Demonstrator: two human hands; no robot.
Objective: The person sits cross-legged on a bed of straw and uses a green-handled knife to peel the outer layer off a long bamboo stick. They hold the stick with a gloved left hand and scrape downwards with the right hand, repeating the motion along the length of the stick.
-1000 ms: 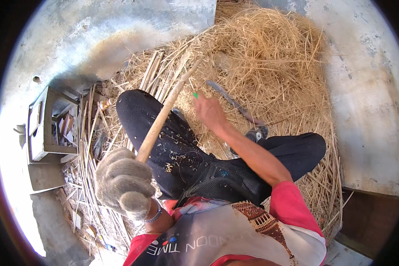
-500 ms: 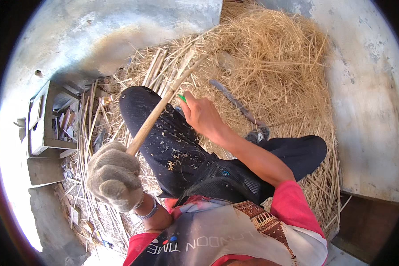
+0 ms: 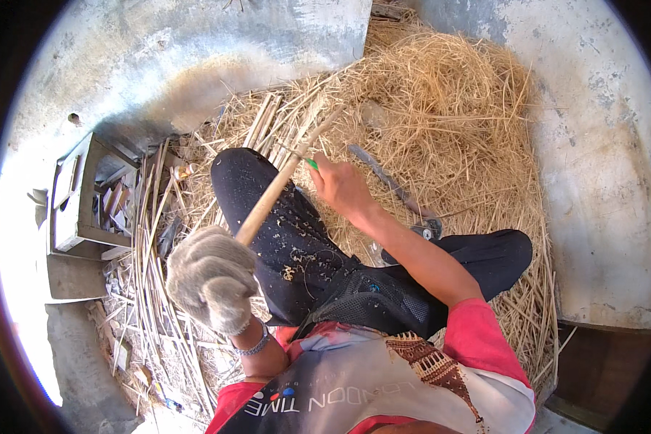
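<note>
Left of the straw pile, one pale pole slants over the person's left leg, far tip at the pile's left edge. Gloved left hand is wrapped round its near end; bare right hand, on the pile's near side, grips a green-handled tool, its thin blade apparently crossing the pole; pressing or not, can't tell. Likely failure: pole rolls or kicks, since only one hand grips it, and the blade skates off. Knee sits right beside the pole, so a slip could reach it. No glove on the right: fingers sliding onto the blade would probably get cut. Second hazard: long blade lying loose on the pile's near-left part; a swung forearm could catch it. Count: two hands, one glove, one pole, one green-handled tool, one long blade, one wooden frame well left of the pile. Loose stalks left of the pile: too tangled to count.
</note>
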